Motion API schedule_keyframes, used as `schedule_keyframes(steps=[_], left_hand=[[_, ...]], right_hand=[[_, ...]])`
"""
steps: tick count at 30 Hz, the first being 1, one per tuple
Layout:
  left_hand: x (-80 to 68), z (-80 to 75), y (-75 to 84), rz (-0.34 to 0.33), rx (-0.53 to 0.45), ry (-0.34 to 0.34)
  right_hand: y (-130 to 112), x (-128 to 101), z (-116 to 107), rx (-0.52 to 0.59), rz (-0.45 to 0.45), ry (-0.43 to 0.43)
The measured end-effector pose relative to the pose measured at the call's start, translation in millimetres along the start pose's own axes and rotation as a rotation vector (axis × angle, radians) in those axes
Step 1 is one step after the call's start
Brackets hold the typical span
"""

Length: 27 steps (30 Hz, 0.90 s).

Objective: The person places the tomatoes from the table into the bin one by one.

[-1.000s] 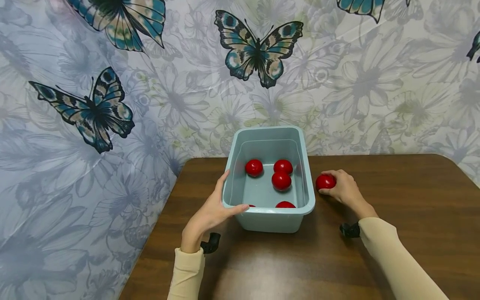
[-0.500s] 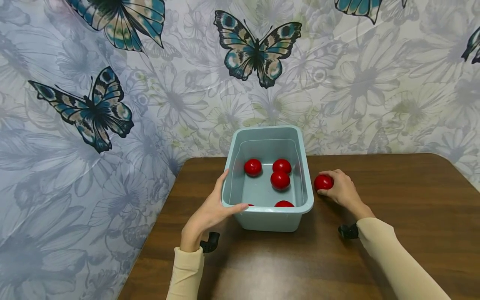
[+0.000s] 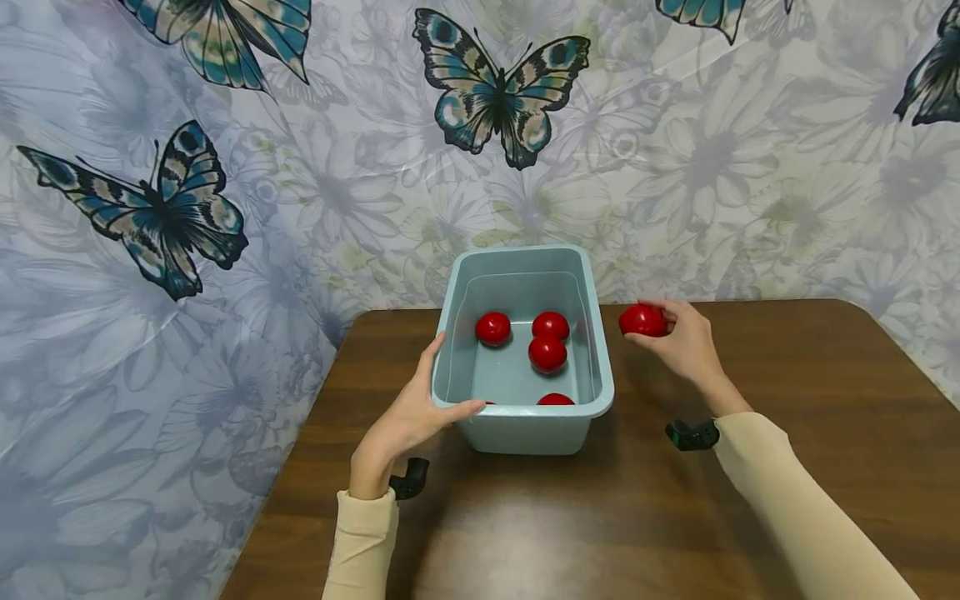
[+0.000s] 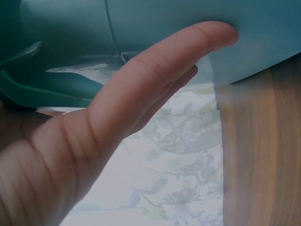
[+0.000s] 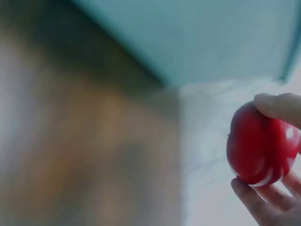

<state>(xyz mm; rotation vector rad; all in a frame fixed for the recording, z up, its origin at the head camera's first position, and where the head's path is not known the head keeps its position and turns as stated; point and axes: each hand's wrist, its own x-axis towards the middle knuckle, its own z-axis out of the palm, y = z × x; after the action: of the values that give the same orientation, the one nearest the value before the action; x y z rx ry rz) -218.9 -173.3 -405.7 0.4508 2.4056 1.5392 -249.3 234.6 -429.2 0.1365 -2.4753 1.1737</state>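
Observation:
My right hand (image 3: 688, 346) holds a shiny red apple (image 3: 642, 321) between thumb and fingers, raised beside the right wall of a pale blue-green plastic bin (image 3: 522, 429). In the right wrist view the lobed end of that apple (image 5: 258, 146) faces down, with fingertips under it. At the bin's near left corner my left hand (image 3: 405, 421) rests with straight fingers along the left side and its thumb on the front rim. Inside the bin lie several red apples (image 3: 547, 354); the front wall partly hides those nearest me.
The bin stands on a brown wooden table (image 3: 517, 533), near its back edge. Directly behind rises a wall covering (image 3: 705, 167) printed with flowers and butterflies. A dark wrist camera (image 3: 692, 435) sits on the right wrist, another on the left.
My right hand has lifted the apple off the table, up and away from me beside the bin. The left hand keeps its place on the bin; the head view has shifted slightly.

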Motion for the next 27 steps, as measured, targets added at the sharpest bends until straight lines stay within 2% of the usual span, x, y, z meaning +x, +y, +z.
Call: schedule_keyframes(steps=[5, 14, 20, 27], left_hand=[[-0.3, -1.5, -0.2, -0.003, -0.010, -0.004], [1.3, -0.3, -0.5, 0.006, -0.020, -0.005], [1.6, -0.1, -1.0, 0.012, -0.026, -0.008], [-0.1, -1.3, 0.7, 0.024, -0.050, -0.003]], right_hand=[[-51, 25, -7, 0.116, 0.039, 0.040], [-117, 54, 6, 0.366, 0.011, -0.024], [-141, 64, 18, 0.435, -0.007, -0.044], [-145, 66, 26, 0.414, -0.052, -0.078]])
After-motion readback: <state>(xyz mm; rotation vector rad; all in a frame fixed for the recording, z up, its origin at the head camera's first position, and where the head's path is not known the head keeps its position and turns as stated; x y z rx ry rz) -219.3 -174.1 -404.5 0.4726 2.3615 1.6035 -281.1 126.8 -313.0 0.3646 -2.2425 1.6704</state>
